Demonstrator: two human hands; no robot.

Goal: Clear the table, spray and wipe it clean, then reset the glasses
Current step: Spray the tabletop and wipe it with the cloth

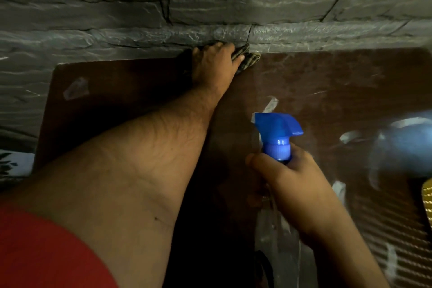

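I see the left hand [214,63] at the upper centre of the frame, fingers curled on a checked cloth [245,58] pressed to the brown table [121,91] at the stone wall [210,2]. At lower centre, the right hand [287,182] grips the blue-topped spray bottle [277,133]

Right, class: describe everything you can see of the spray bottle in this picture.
The spray bottle has a bright blue plastic trigger head above a ribbed blue collar; its nozzle points right. The body below looks clear, mostly hidden by the right hand, whose fingers curl round the neck. It is held roughly upright above the dark brown table, near its right part. How full it is cannot be told.
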